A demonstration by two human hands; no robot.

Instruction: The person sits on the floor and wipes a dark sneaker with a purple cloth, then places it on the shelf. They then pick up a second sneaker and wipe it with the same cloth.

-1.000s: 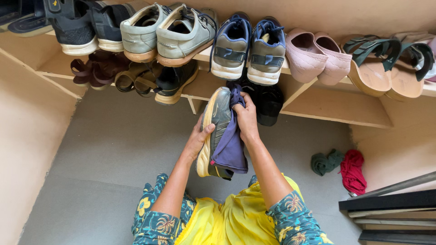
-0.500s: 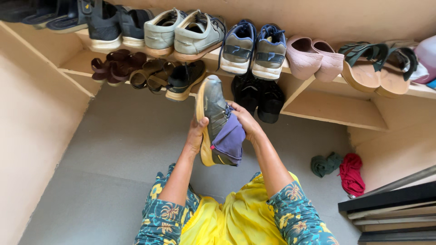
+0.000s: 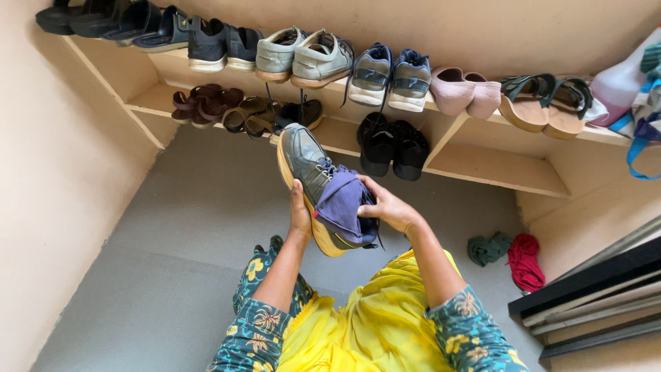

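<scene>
My left hand (image 3: 300,215) grips a dark grey sneaker with a tan sole (image 3: 300,162) from below, toe pointing up toward the shelves. My right hand (image 3: 389,205) presses a purple cloth (image 3: 341,203) against the shoe's heel and opening. The cloth covers the back half of the shoe. Both hands are held above my lap, over a yellow garment (image 3: 372,324).
A two-level wooden shoe rack (image 3: 496,169) holds several pairs: grey sneakers (image 3: 303,56), blue-grey sneakers (image 3: 390,76), pink slip-ons (image 3: 467,93), green-strapped sandals (image 3: 547,103), black shoes (image 3: 392,146). Green cloth (image 3: 487,248) and red cloth (image 3: 525,262) lie on the grey floor. Dark steps (image 3: 599,296) at right.
The shoe has tilted so its toe leans left, and the cloth with my right hand has slid down toward the heel. The view has pulled back from the rack.
</scene>
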